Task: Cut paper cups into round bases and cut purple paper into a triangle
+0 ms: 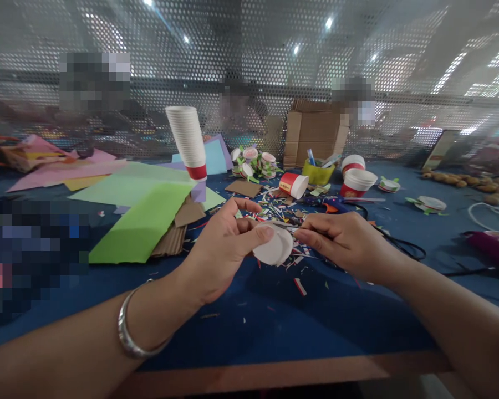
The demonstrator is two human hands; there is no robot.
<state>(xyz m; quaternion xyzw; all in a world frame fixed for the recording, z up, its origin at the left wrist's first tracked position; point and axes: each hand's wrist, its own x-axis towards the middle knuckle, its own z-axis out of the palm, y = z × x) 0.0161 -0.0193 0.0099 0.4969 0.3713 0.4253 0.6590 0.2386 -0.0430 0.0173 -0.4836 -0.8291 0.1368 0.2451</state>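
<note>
White paper discs [270, 252], partly overlapping and looking like cut cup bottoms, are pinched between the thumb and fingers of my left hand [228, 244]. A silver bangle circles that wrist. My right hand [341, 241] is closed round what look like small scissors [289, 226]; only narrow metal blades show, lying at the discs' upper edge, and the handles are hidden in the fingers. Below and behind both hands, paper scraps [301, 286] in red, white and green are scattered over the blue table.
A tall stack of paper cups [186, 138] stands behind green paper sheets [139, 221] at left. Farther back are small paper turtles [253, 158], a tipped red cup [293, 184], a yellow holder [318, 173], a glue gun [332, 205] with a black cord, and a cardboard box [314, 133].
</note>
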